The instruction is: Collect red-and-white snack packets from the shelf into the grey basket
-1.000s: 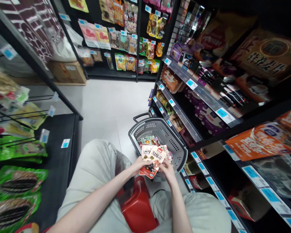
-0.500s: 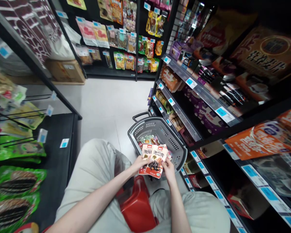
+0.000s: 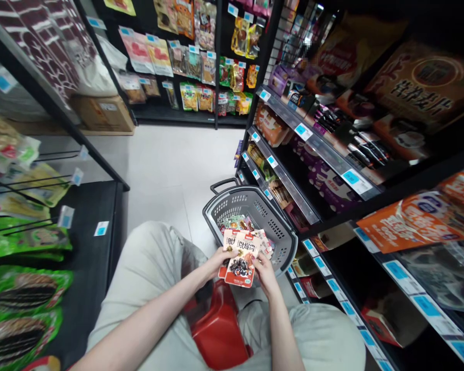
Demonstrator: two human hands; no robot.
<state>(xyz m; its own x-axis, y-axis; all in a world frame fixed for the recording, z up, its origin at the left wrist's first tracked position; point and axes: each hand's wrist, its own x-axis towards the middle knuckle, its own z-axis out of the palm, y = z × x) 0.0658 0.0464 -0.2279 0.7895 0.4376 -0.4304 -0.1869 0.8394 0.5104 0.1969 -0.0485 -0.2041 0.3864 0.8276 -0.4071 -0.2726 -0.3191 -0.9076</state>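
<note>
Between my hands, over the near edge of a grey shopping basket (image 3: 272, 206), are red-and-cream snack packets (image 3: 240, 265), fanned and overlapping, printed side up. My left hand (image 3: 217, 262) is closed on their left side, thumb on top. My right hand (image 3: 264, 272) pinches the right edge of the front packet. More packets (image 3: 237, 222) lie inside the basket, partly covered by those I hold. How many packets are in my hands I cannot tell.
A red stool (image 3: 216, 330) shows between my knees. Shelves (image 3: 325, 149) with boxed and bagged goods stand close on the right. Hanging green bags (image 3: 27, 293) fill a rack at left. A cardboard box (image 3: 100, 113) sits on the floor behind, near a snack wall.
The held packets and both hands have shifted slightly left. The front packet now covers more of the one behind it, and packets beyond the right hand show more. The basket stays in place.
</note>
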